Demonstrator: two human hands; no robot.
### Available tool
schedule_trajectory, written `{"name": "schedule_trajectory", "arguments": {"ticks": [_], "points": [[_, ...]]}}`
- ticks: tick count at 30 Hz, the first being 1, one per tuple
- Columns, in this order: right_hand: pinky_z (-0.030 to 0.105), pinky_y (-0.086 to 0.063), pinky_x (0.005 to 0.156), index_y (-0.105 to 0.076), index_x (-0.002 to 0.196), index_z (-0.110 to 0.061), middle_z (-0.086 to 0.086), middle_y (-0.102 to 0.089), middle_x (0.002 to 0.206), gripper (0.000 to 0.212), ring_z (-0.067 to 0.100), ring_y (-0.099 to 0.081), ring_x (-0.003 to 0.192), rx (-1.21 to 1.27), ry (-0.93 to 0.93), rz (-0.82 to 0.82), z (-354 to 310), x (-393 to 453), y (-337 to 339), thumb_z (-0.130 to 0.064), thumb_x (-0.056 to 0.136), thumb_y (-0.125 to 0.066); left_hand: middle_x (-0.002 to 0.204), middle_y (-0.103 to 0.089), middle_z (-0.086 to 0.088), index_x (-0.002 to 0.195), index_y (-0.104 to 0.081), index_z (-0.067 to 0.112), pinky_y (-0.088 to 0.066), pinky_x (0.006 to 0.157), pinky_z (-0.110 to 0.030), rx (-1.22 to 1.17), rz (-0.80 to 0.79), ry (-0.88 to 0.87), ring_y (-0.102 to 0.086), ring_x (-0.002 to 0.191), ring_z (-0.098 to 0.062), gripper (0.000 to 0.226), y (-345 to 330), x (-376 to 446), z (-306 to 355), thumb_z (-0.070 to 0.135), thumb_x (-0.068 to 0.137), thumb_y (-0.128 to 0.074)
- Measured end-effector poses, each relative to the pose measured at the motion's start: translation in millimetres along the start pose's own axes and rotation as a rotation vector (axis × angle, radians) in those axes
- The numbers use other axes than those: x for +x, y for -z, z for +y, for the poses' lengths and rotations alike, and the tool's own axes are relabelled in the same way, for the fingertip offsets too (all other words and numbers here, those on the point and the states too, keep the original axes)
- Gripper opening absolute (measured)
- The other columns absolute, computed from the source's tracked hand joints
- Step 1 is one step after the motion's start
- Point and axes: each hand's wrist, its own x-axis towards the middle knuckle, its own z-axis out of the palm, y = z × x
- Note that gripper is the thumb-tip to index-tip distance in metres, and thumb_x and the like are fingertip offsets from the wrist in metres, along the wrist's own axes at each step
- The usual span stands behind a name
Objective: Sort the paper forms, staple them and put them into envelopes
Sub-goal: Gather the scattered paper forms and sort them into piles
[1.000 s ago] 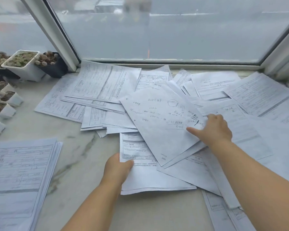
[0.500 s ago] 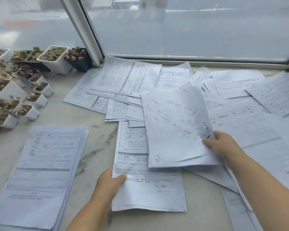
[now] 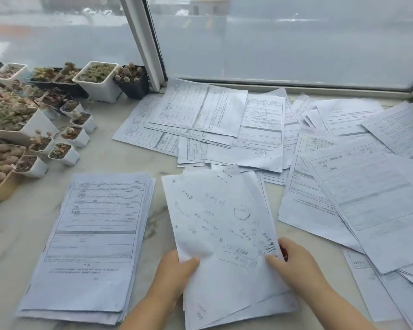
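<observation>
- Head view: both hands hold a few sheets (image 3: 222, 225) at the near middle of the counter (image 3: 14, 239); the top one carries handwriting and a small drawn circle.
- The left hand (image 3: 174, 270) grips the near left edge of these sheets, its thumb lying on top of the paper and the other fingers hidden below.
- The right hand (image 3: 293, 260) pinches the near right edge, the thumb on top beside the scribbled corner, the fingers curled under the paper.
- So the sheets lie between the two hands, with most of the paper going far from the fingers and a little tilted.
- Just left of them lies a neat stack (image 3: 91, 244) of printed forms, which looks like the part already sorted.
- Far and right, many loose forms (image 3: 260, 129) are spread in disorder up to the window (image 3: 296, 39), overlapping each other.
- I judge the sorting is only partly done; much of the paper is left.
- No stapler and no envelopes are in view, so these steps seem not yet begun.
- At far left stand small plant pots (image 3: 98, 79), well apart from the hands.
</observation>
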Motion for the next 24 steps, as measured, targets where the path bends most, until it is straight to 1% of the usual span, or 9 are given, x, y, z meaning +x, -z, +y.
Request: {"name": "schedule_trajectory", "arguments": {"ticks": [2, 4, 7, 10, 12, 14, 19, 22, 24], "points": [[0.023, -0.043, 0.067, -0.06, 0.095, -0.024, -0.009, -0.063, 0.092, 0.015, 0.005, -0.059, 0.082, -0.004, 0.036, 0.127, -7, 2, -2, -0.023, 0.083, -0.07, 0.086, -0.076, 0.007, 0.09, -0.074, 0.019, -0.058, 0.075, -0.03, 0.082, 0.04, -0.087, -0.071, 0.088, -0.013, 0.029, 11, -8, -5, 0.026, 0.064, -0.064], [0.025, -0.042, 0.075, -0.056, 0.115, -0.023, -0.007, -0.06, 0.107, 0.036, 0.004, -0.058, 0.091, 0.16, -0.016, 0.169, -18, 8, -4, -0.022, 0.083, -0.073, 0.086, -0.073, 0.019, 0.092, -0.07, 0.027, -0.052, 0.07, -0.014, 0.11, 0.077, -0.212, -0.068, 0.087, -0.001, 0.02, 23, -19, -9, 0.02, 0.073, -0.073], [0.035, -0.048, 0.091, -0.051, 0.13, -0.023, -0.004, -0.067, 0.111, 0.054, 0.014, -0.063, 0.103, 0.551, -0.111, -0.032, -43, 12, -7, -0.024, 0.082, -0.077, 0.085, -0.073, 0.021, 0.095, -0.068, 0.024, -0.05, 0.069, -0.011, 0.094, 0.114, -0.297, -0.067, 0.082, 0.006, 0.03, 42, -32, -8, -0.004, 0.084, -0.067], [0.037, -0.052, 0.088, -0.059, 0.125, -0.015, 0.003, -0.073, 0.113, 0.046, 0.022, -0.069, 0.105, 0.814, -0.019, -0.303, -67, 8, -9, -0.016, 0.082, -0.073, 0.083, -0.075, 0.008, 0.094, -0.07, 0.021, -0.053, 0.068, -0.02, 0.038, 0.121, -0.342, -0.07, 0.079, -0.003, 0.018, 54, -38, 4, 0.006, 0.083, -0.071], [0.043, -0.053, 0.089, -0.063, 0.12, -0.007, 0.011, -0.072, 0.112, 0.033, 0.029, -0.069, 0.103, 0.847, 0.045, -0.24, -84, 3, -8, -0.003, 0.087, -0.062, 0.079, -0.075, -0.003, 0.091, -0.071, 0.017, -0.054, 0.063, -0.022, -0.032, 0.105, -0.369, -0.071, 0.076, -0.012, 0.011, 59, -38, 17, 0.012, 0.081, -0.072], [0.046, -0.051, 0.092, -0.065, 0.115, -0.005, 0.013, -0.073, 0.11, 0.027, 0.032, -0.068, 0.104, 0.852, 0.123, -0.124, -101, -4, -1, 0.003, 0.091, -0.055, 0.078, -0.075, -0.005, 0.088, -0.071, 0.012, -0.055, 0.063, -0.021, -0.061, 0.135, -0.428, -0.07, 0.075, -0.015, 0.011, 63, -39, 34, 0.002, 0.085, -0.069], [0.02, -0.055, 0.074, -0.075, 0.094, -0.013, 0.005, -0.076, 0.102, 0.022, 0.016, -0.072, 0.095, 0.918, 0.431, -0.052, -142, -32, 35, -0.008, 0.078, -0.06, 0.092, -0.075, 0.005, 0.102, -0.068, 0.017, -0.053, 0.066, -0.016, -0.145, 0.127, -0.557, -0.07, 0.085, -0.008, 0.025, 68, -41, 74, 0.008, 0.079, -0.077], [0.021, -0.055, 0.076, -0.069, 0.108, -0.013, 0.002, -0.075, 0.106, 0.027, 0.015, -0.071, 0.098, 0.796, 0.377, -0.058, -133, -24, 25, 0.0, 0.086, -0.06, 0.101, -0.073, 0.012, 0.112, -0.062, 0.023, -0.051, 0.072, -0.015, -0.113, 0.102, -0.532, -0.067, 0.095, -0.004, 0.029, 66, -28, 74, 0.013, 0.086, -0.071], [0.029, -0.054, 0.084, -0.067, 0.112, -0.014, 0.0, -0.074, 0.107, 0.026, 0.017, -0.069, 0.102, 0.671, 0.266, -0.06, -120, -13, 6, -0.001, 0.094, -0.055, 0.101, -0.07, 0.021, 0.111, -0.06, 0.029, -0.048, 0.074, -0.01, -0.059, 0.102, -0.499, -0.064, 0.097, 0.002, 0.024, 60, -19, 68, 0.012, 0.093, -0.06]]}}
